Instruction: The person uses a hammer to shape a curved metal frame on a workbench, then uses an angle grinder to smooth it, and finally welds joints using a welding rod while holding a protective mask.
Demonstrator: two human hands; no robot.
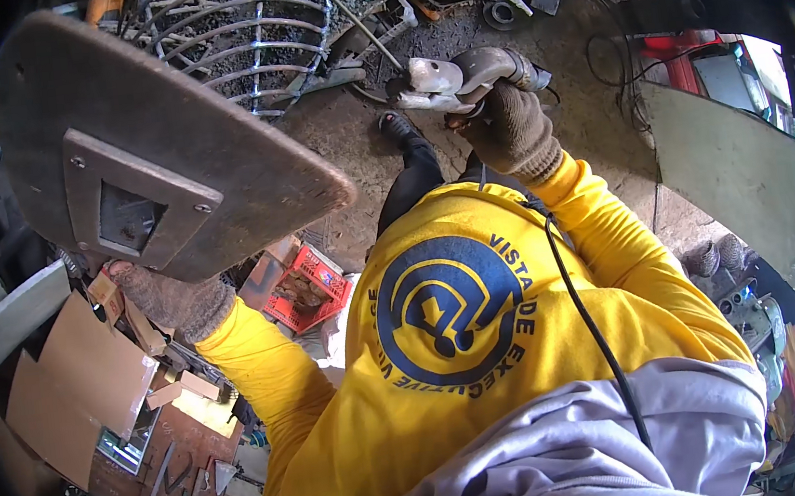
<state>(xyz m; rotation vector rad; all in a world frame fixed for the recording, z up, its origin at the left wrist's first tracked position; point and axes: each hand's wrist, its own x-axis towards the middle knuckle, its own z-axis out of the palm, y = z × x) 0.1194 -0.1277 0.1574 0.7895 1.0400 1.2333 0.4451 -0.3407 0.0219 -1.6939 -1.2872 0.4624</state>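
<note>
My left hand (175,300), in a grey-brown knit glove, is closed at the lower edge of a dark hand-held welding shield (245,182). The shield is tilted, with a framed viewing window (128,216); its handle is hidden from me. Ahead of my body, my right hand (512,134), gloved alike, grips a worn welding electrode holder (490,69). From the holder's jaws a thin welding rod (365,31) slants up and left toward a welded metal grille (245,46) of curved bars. I cannot tell whether its tip touches anything.
At left, cardboard sheets (78,393) stand by a brown bench (164,466) with hand tools on it. A red box (310,291) sits below the shield. Along the right leans a grey-green panel (749,182), with a dark cable (628,88) on the floor nearby.
</note>
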